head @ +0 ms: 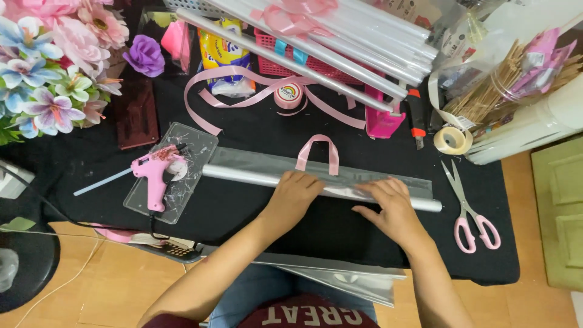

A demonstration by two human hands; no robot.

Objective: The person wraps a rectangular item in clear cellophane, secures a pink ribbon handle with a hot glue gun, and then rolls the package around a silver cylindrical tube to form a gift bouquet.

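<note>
On the black table cover (pixel 340 234), a silvery, see-through roll of clear wrap (pixel 243 173) lies flat, long and thin, running left to right and dipping slightly at the right end. Left hand (pixel 296 193) presses down, fingers together, on its middle. Right hand (pixel 392 203) lies spread, palm down, nearer the right end. Pink ribbon loop (pixel 317 153) sits just behind; pink-handled scissors (pixel 470 212) lie beside.
</note>
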